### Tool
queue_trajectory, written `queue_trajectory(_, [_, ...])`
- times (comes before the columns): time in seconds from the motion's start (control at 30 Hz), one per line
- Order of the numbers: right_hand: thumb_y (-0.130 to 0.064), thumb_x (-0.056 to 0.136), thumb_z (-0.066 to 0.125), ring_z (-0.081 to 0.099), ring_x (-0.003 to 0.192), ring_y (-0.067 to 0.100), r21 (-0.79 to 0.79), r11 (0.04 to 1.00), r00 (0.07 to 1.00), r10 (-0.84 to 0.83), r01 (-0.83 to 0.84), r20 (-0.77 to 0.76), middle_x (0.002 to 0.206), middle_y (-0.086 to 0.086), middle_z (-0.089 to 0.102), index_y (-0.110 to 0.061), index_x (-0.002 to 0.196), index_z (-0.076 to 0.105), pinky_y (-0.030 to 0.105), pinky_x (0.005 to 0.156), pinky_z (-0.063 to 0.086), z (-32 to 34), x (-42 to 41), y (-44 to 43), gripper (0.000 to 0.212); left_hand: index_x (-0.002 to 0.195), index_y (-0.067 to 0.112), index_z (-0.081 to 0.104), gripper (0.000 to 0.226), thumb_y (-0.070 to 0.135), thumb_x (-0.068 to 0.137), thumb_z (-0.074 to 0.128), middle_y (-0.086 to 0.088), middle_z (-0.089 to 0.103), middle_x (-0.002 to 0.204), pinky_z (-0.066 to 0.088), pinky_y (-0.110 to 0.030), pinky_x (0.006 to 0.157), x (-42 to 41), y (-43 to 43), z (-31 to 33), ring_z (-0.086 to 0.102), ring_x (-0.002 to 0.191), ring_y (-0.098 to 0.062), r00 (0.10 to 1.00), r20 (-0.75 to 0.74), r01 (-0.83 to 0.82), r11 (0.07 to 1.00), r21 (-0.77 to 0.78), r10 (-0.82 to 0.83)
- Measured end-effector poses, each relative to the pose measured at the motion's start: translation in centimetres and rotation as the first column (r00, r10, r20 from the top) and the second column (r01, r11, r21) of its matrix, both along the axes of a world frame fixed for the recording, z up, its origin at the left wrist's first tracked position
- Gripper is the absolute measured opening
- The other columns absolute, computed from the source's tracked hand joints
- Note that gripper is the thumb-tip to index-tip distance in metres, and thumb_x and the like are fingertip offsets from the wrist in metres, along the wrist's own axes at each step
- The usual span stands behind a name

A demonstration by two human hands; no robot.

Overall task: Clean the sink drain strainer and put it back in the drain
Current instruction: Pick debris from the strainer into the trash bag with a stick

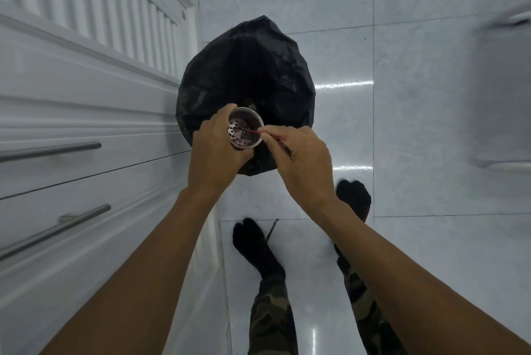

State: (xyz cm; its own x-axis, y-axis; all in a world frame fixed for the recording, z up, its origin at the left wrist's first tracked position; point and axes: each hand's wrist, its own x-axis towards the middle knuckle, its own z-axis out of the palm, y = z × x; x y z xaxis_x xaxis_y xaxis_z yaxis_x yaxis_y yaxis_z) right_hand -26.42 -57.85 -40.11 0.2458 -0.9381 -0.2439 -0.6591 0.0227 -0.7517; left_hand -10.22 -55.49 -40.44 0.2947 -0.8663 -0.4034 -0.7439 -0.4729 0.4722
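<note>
My left hand (214, 150) holds the round metal drain strainer (245, 129) by its rim, its perforated cup facing up toward me. The cup looks dark with residue around the holes. My right hand (301, 159) pinches a thin reddish stick (268, 136) whose tip pokes into the strainer's cup. Both hands hover directly above a bin lined with a black trash bag (247, 73).
White cabinet fronts with two metal bar handles (54, 149) run along the left. The floor is glossy pale tile (416, 96). My feet in black socks (253, 242) stand just behind the bin. Another thin stick (272, 228) lies on the floor between them.
</note>
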Motion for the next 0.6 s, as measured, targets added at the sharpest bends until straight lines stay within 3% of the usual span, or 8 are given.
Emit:
queue_trajectory(0.1, [-0.032, 0.1, 0.061, 0.063, 0.094, 0.011, -0.039, 0.998, 0.999, 0.039, -0.039, 0.012, 0.108, -0.005, 0.075, -0.024, 0.119, 0.074, 0.021, 0.081, 0.055, -0.2, 0.4, 0.7, 0.025, 0.149, 0.015, 0.045, 0.086, 0.038, 0.079, 0.088, -0.009, 0.059, 0.141, 0.045, -0.048, 0.111, -0.1, -0.1, -0.1, 0.054, 0.128, -0.029, 1.0, 0.024, 0.004, 1.0, -0.021, -0.004])
queue_trajectory(0.23, [-0.033, 0.101, 0.057, 0.063, 0.097, 0.015, -0.033, 0.998, 0.998, -0.049, 0.048, -0.036, 0.109, -0.002, 0.074, -0.021, 0.119, 0.073, 0.027, 0.087, 0.056, -0.6, 0.4, 0.3, 0.027, 0.148, 0.012, 0.048, 0.083, 0.031, 0.079, 0.088, -0.01, 0.059, 0.14, 0.045, -0.04, 0.11, 0.5, 0.1, -0.4, 0.052, 0.127, -0.03, 0.997, 0.066, 0.041, 0.999, -0.024, -0.039])
queue_trajectory(0.37, [-0.03, 0.099, 0.061, 0.064, 0.093, 0.014, -0.068, 0.996, 0.999, 0.053, -0.053, -0.003, 0.106, -0.002, 0.075, -0.02, 0.117, 0.074, 0.024, 0.081, 0.056, -0.2, 1.1, 1.4, 0.024, 0.147, 0.012, 0.048, 0.085, 0.03, 0.075, 0.091, -0.012, 0.059, 0.138, 0.046, -0.042, 0.105, 1.0, 0.5, -0.6, 0.052, 0.124, -0.032, 0.996, 0.072, 0.059, 0.998, -0.028, -0.057])
queue_trajectory(0.5, [-0.03, 0.1, 0.06, 0.064, 0.094, 0.015, -0.039, 0.999, 0.998, -0.02, 0.017, -0.053, 0.107, -0.003, 0.075, -0.021, 0.117, 0.073, 0.028, 0.083, 0.058, -0.3, 0.6, 1.2, 0.023, 0.147, 0.013, 0.048, 0.085, 0.029, 0.075, 0.09, -0.012, 0.059, 0.137, 0.045, -0.041, 0.104, 1.1, 0.8, -0.7, 0.052, 0.123, -0.032, 0.99, 0.107, 0.09, 0.996, -0.027, -0.087])
queue_trajectory(0.6, [-0.029, 0.1, 0.06, 0.064, 0.094, 0.015, -0.064, 0.994, 0.997, 0.083, -0.083, -0.001, 0.108, -0.002, 0.075, -0.019, 0.116, 0.073, 0.026, 0.083, 0.057, 0.0, 1.1, 1.5, 0.023, 0.147, 0.013, 0.049, 0.086, 0.031, 0.074, 0.091, -0.012, 0.059, 0.138, 0.043, -0.04, 0.104, 1.4, 0.8, -1.0, 0.051, 0.123, -0.032, 0.989, 0.114, 0.095, 0.995, -0.032, -0.09])
